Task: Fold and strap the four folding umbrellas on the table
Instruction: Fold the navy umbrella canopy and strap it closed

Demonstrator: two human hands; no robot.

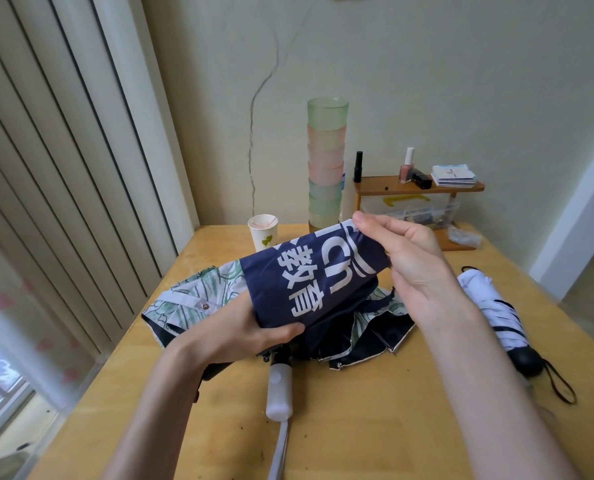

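Observation:
A navy umbrella (309,282) with white lettering is held above the wooden table (357,410). My left hand (247,330) grips its lower end, thumb across the cloth. My right hand (402,251) pinches the top edge of its canopy. Under it lies a loose umbrella with a green leaf print (198,292) and a dark lining, its white handle (280,393) pointing toward me. A white umbrella with black ribs (496,313) lies at the right, with a black handle and wrist loop. A fourth umbrella is not visible.
A paper cup (263,232) and a tall stack of pastel cups (326,164) stand at the table's back. A small wooden shelf (420,187) holds nail polish, bottles and cards, with a clear box beneath. A curtain and window lie left.

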